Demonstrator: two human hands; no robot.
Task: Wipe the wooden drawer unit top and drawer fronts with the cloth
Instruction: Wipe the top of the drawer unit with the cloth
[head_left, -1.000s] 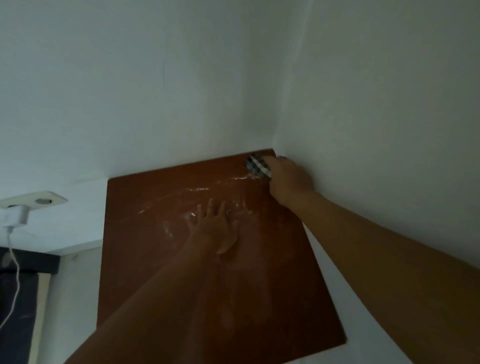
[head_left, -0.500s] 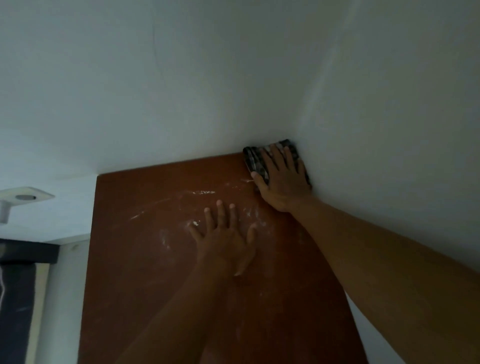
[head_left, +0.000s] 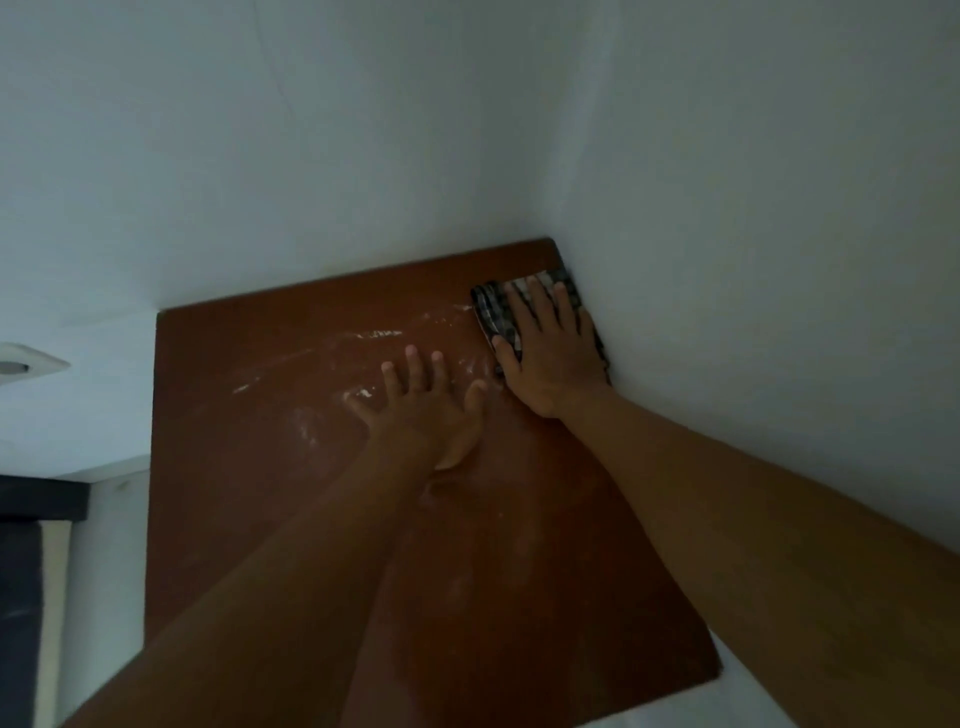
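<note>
The reddish-brown wooden top of the drawer unit (head_left: 249, 493) fills the middle of the view, set into a corner of two white walls. White dust streaks (head_left: 374, 335) run across its far half. A checked black-and-white cloth (head_left: 491, 312) lies flat near the far right corner, against the right wall. My right hand (head_left: 550, 358) presses flat on the cloth, fingers spread. My left hand (head_left: 426, 415) rests palm down on the bare wood just left of it, fingers apart, holding nothing. The drawer fronts are out of sight.
White walls close in behind and to the right of the top. A white wall socket (head_left: 26, 364) sits at the left edge. Below it are a dark panel (head_left: 36, 499) and a pale strip (head_left: 54, 597).
My right hand went from bunching the cloth in the far corner to pressing it flat, then slid it a little toward me along the right wall. The left hand stayed put.
</note>
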